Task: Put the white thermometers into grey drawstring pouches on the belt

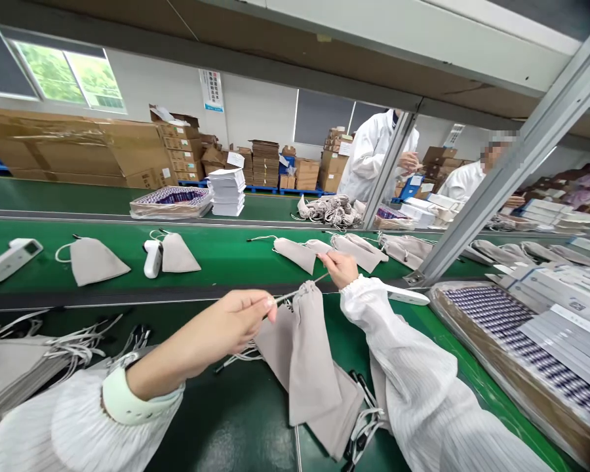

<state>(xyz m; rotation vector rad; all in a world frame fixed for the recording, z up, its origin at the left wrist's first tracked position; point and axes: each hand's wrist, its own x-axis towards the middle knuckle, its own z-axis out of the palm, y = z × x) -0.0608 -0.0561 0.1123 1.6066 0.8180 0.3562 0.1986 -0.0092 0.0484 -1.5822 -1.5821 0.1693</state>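
A grey cloth pouch [311, 354] hangs in the air between the two hands, just above the dark green table [236, 419]. Its top is bunched up tight, and its long body hangs down below the hands. A thin drawstring [295, 293] runs out from the bunched top to both sides.

The left hand [240, 318] is to the left of the pouch top. Its fingers are pinched together on one end of the string. The right hand [341, 267] is up and to the right of the pouch top. Its fingers are closed on the other end of the string. So the pouch sits in the middle, lower than both hands, and the string is pulled straight between them.

More grey pouches [339, 413] lie flat on the table under the hanging one, with black-tipped strings beside them. A white gadget [407, 296] lies just past the right sleeve. A pile of flat pouches [14, 373] sits at the far left.

Behind the hands runs a green belt [216, 252]. On it lie a flat pouch [94, 261], a white device [8, 260] near the left edge, and another white device half in a pouch [170, 254]. To the right is a tray of boxes [521, 341]. Farther back, a person in a white coat [371, 160] stands near stacks of brown boxes [69, 154].
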